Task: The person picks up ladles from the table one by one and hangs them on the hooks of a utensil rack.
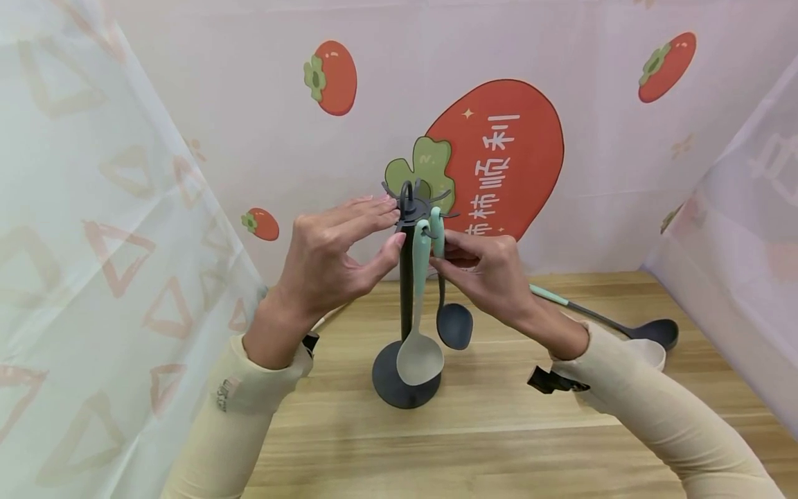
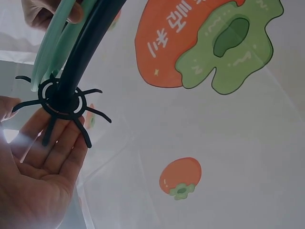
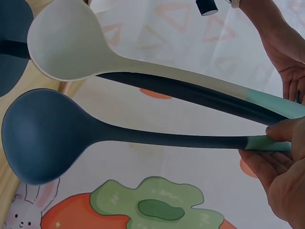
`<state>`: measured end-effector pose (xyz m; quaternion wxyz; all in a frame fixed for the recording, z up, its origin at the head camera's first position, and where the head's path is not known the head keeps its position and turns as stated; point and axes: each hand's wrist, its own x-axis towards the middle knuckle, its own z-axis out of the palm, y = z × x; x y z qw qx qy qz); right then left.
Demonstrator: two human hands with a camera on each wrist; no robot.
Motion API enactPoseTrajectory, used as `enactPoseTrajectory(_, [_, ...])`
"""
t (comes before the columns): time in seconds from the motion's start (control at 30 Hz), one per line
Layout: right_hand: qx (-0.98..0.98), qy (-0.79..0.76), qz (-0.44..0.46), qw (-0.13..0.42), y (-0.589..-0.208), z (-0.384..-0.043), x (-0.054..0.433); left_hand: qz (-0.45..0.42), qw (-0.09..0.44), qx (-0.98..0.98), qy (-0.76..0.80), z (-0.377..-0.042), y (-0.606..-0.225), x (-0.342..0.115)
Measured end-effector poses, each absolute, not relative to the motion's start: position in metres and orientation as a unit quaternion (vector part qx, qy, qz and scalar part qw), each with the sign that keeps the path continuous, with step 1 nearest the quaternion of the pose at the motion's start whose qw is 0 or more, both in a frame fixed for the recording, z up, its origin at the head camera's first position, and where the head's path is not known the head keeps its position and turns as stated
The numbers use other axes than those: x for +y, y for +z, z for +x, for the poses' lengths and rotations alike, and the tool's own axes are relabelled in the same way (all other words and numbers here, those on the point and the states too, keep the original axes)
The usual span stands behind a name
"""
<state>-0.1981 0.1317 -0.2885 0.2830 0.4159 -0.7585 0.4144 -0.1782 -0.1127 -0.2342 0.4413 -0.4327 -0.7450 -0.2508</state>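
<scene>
A dark utensil stand (image 1: 406, 291) with a round base and a ring of hooks stands upright on the table. From a front hook hangs a white ladle (image 1: 420, 359) by its mint handle. Beside it is a dark blue ladle (image 1: 455, 329), its handle top at the neighbouring hook. My right hand (image 1: 492, 274) pinches that mint handle between thumb and fingers, the bowl hanging below. At the top of the stand, my left hand (image 1: 339, 246) rests nearly straight fingers by the hook ring (image 2: 62, 98), with the thumb lower, near a hook end.
On the wooden table (image 1: 349, 443), another dark ladle (image 1: 657, 333) with a mint handle lies at the right. A white rounded utensil (image 1: 651, 352) beside it is partly hidden by my right sleeve. A printed cloth (image 1: 249, 138) closes off the back and both sides.
</scene>
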Motion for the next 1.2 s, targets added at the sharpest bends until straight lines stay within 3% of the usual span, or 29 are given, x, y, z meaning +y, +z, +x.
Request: enactPoseTrajectory(1.2, [-0.736, 0.44, 0.435, 0.274, -0.2972, -0.2066, 0.127, -0.435, 0.43, -0.754, -0.238, -0.178, -0.2367, -0.1155])
